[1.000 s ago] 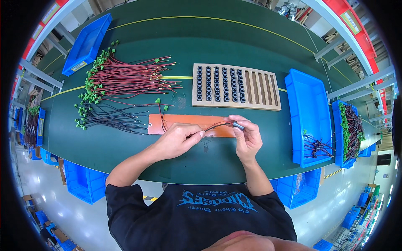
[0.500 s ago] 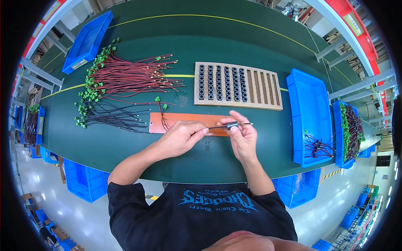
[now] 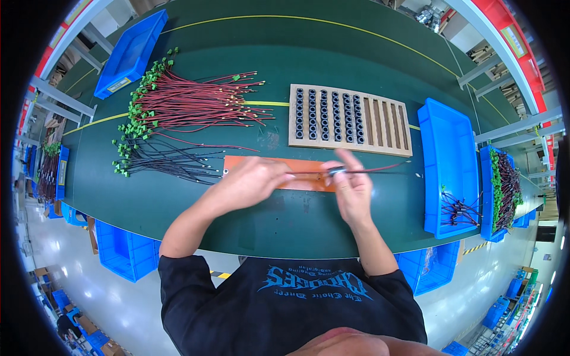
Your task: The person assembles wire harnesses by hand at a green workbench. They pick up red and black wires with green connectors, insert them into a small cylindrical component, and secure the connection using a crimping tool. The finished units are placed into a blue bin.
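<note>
My left hand (image 3: 252, 181) is closed in a pinch on the red and black wires, over an orange mat (image 3: 297, 183). Between the fingertips of my right hand (image 3: 354, 193) sits a dark cylindrical ferrite core (image 3: 336, 171), slightly blurred by motion. The wires run through this core, and their red and black ends (image 3: 383, 168) stick out well to the right of my right hand. Whatever is on the wires' left end is hidden behind my left hand. Beyond the mat, a wooden rack (image 3: 389, 149) holds rows of similar dark cores, its right-hand slots without any.
Red wires (image 3: 202, 101) with green connectors lie far left, black wires (image 3: 172, 161) nearer. A blue tray (image 3: 448, 130) at right holds a few finished-looking wire bundles (image 3: 460, 212); a fuller blue bin (image 3: 502, 190) stands beyond it. Another blue tray (image 3: 127, 56) is at back left.
The wire ends now reach much farther right out of the core. My left hand has come nearer to the mat's middle, and the whole view has shifted slightly.
</note>
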`<state>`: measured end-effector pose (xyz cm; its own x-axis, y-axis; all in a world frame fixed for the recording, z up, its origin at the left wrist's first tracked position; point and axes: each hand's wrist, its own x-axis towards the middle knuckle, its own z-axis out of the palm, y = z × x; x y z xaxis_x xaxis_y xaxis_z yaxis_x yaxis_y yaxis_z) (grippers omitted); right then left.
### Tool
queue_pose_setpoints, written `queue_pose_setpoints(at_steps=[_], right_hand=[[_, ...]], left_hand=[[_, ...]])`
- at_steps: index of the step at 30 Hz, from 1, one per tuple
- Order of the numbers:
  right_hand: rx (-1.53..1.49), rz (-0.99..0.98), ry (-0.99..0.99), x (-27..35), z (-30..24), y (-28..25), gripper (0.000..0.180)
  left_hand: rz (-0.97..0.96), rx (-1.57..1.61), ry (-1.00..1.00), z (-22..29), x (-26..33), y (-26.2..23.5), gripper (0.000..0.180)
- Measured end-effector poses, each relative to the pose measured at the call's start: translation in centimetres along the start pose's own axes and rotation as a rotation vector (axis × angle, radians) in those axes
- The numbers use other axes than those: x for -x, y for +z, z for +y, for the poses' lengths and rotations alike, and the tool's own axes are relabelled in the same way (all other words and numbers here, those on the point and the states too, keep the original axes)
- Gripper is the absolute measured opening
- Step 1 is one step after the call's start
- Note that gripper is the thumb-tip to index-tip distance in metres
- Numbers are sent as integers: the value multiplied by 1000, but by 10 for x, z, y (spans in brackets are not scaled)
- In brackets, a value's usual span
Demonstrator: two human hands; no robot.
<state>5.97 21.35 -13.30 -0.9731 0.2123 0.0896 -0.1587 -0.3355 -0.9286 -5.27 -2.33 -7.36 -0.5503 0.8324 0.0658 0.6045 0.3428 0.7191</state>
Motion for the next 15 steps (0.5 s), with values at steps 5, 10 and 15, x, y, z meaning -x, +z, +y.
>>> queue_pose_setpoints(at_steps=[5,10,15], right_hand=[[-47,-176,-50,-2,18,14,21],[-203,-322,15,-6,10,27,17],[-271,-369,86,-6,21,49,17]], left_hand=[[70,120,42,6,2,5,22],[55,89,76,-13,19,-5,16],[175,356,-18,-21,29,-9,32]])
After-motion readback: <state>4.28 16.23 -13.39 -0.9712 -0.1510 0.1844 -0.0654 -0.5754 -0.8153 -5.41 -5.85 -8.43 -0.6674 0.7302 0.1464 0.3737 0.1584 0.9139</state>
